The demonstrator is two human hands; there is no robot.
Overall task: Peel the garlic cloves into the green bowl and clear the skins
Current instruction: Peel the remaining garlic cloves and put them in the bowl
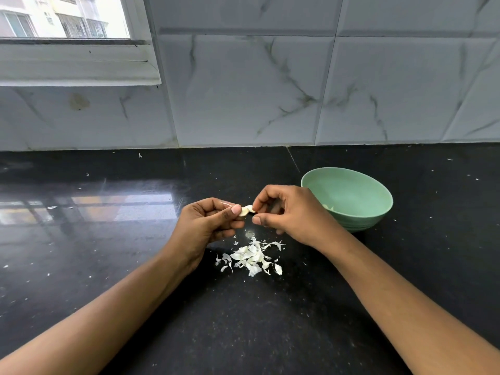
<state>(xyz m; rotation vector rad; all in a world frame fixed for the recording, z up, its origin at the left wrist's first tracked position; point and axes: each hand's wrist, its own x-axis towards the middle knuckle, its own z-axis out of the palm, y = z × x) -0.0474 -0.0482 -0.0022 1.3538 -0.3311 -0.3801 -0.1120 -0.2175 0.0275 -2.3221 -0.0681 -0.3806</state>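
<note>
Above the black counter, my left hand (209, 226) pinches a pale garlic cloves piece (245, 210) between thumb and fingers. My right hand (286, 213) pinches the clove's right end with curled fingertips. A thin strand of skin sticks out to the left of the clove. Directly below the hands lies a heap of white garlic skins (251, 257). The green bowl (359, 185) stands to the right, just behind my right hand, with a bit of peeled garlic (328, 207) visible inside near its left wall.
The glossy black counter (135, 239) carries small skin flecks scattered around. A marble-tiled wall runs along the back, with a window at the upper left.
</note>
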